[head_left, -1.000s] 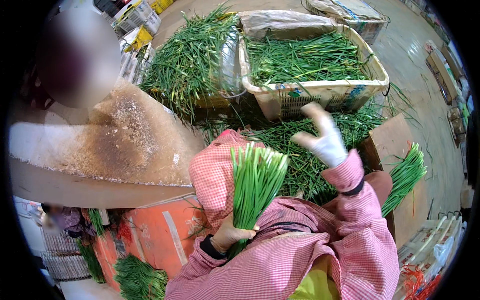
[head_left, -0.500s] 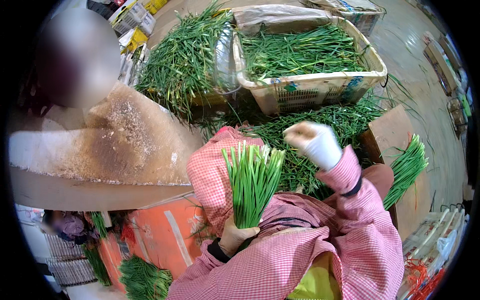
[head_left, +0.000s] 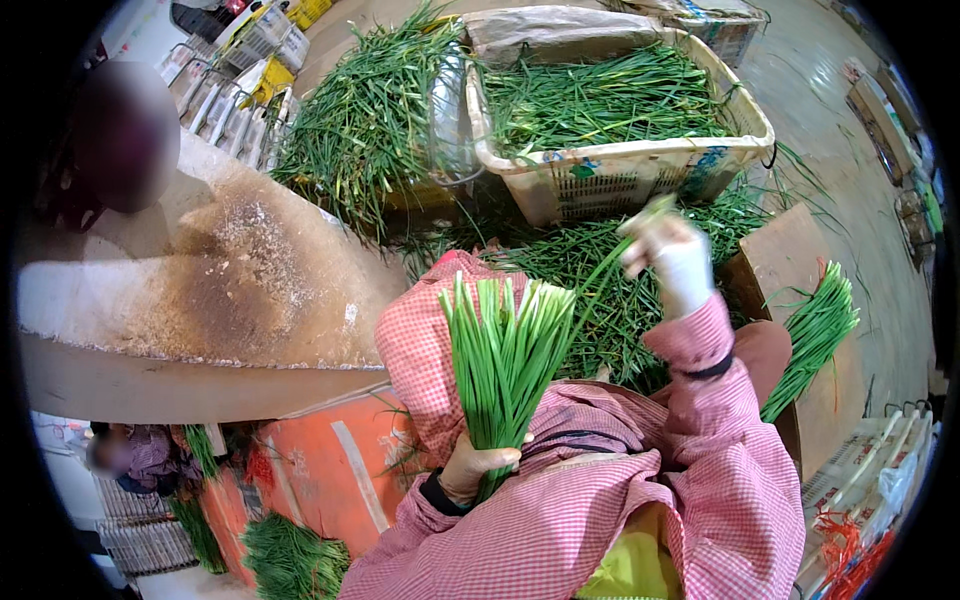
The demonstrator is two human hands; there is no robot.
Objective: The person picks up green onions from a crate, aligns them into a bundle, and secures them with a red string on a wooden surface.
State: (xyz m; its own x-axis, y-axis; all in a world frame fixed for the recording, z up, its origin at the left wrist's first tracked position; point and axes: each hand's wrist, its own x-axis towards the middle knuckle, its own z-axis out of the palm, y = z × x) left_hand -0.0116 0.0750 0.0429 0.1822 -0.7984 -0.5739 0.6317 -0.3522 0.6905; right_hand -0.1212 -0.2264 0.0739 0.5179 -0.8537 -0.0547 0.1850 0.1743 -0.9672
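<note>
My left hand (head_left: 477,468) is closed around the lower part of an upright bunch of garlic chives (head_left: 500,370), held in front of my body with pale cut ends upward. To the right of the bunch and higher up, my right hand (head_left: 675,255), in a white covering and smeared by motion, pinches a few chive stalks (head_left: 606,266) that slant up out of the bunch. Loose chives (head_left: 620,335) lie heaped below that hand, beyond my lap. At the right, another bunch (head_left: 815,335) rests on a brown board (head_left: 785,250).
Beyond the heap stands a cream plastic crate (head_left: 620,185) full of chives, with another chive pile (head_left: 375,115) beside it. A stained board (head_left: 270,270) spans the left, where a person (head_left: 75,200) sits. More chives (head_left: 290,555) lie on an orange surface (head_left: 320,460).
My right hand has moved up and slightly right, and now has stalks in its fingers that trail from the bunch. The bunch's top has spread a little wider in my left hand.
</note>
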